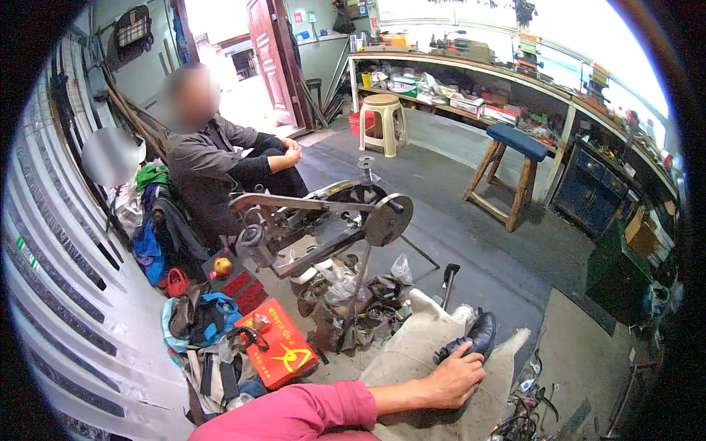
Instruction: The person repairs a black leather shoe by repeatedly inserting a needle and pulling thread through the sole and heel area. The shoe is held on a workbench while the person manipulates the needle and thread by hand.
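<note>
My left hand (460,375), at the end of a pink sleeve reaching in from the bottom, has its fingers closed on a black laced leather shoe (482,336) at the lower right. The shoe lies over a cream cloth (401,353) with ragged edges. Beside the cloth are a red box (272,338) to the left and tangled cords and small items (533,404) to the right. My right hand is not in view.
A seated person (206,169) clasps their hands, left of a black iron machine (390,219) on legs. Bags and clothes (165,235) line the ribbed wall. A padded wooden stool (507,147), plastic stool (382,110), cluttered workbench (463,62) and open door (268,66) stand farther back.
</note>
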Available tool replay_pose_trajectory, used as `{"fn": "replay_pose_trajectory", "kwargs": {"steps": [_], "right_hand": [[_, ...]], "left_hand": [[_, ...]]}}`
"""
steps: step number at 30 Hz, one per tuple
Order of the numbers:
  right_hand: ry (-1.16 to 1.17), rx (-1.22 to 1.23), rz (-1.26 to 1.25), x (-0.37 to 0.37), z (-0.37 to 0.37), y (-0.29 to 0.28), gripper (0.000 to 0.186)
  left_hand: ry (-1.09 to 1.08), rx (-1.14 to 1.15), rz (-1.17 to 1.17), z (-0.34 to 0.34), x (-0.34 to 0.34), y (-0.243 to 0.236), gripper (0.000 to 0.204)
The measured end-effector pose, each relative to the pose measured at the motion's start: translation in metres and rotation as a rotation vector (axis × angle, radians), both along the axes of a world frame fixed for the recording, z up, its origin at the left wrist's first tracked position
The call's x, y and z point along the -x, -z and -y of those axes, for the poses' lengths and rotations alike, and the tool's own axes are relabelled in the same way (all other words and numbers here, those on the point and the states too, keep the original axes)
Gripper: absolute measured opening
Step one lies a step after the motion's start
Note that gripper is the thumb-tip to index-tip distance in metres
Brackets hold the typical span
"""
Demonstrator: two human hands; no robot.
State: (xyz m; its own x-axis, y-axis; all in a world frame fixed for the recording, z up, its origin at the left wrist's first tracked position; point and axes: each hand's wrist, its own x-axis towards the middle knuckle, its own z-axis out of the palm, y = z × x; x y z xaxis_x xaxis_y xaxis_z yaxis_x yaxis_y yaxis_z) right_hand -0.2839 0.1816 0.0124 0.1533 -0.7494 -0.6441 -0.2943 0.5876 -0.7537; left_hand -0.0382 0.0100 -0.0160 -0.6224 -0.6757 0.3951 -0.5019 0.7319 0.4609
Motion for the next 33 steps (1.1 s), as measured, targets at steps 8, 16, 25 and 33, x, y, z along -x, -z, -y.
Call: {"fn": "replay_pose_trajectory", "kwargs": {"steps": [8,16,25,33], "right_hand": [[-0.032,0.015,-0.953,0.106,-0.039,0.059,0.045],[0.191,0.467,-0.418,-0.016,0.007,-0.004,0.027],[0.088,0.577,-0.17,-0.089,0.054,-0.024,0.023],[0.108,0.524,-0.117,-0.102,0.067,-0.036,0.022]], "left_hand": [[-0.04,-0.021,-0.089,-0.003,0.001,0.003,0.016],[-0.03,-0.02,-0.166,-0.004,0.0,0.003,0.018],[-0.038,-0.035,-0.207,-0.005,-0.003,0.004,0.017],[-0.022,-0.043,-0.249,-0.005,-0.004,0.005,0.017]]}}
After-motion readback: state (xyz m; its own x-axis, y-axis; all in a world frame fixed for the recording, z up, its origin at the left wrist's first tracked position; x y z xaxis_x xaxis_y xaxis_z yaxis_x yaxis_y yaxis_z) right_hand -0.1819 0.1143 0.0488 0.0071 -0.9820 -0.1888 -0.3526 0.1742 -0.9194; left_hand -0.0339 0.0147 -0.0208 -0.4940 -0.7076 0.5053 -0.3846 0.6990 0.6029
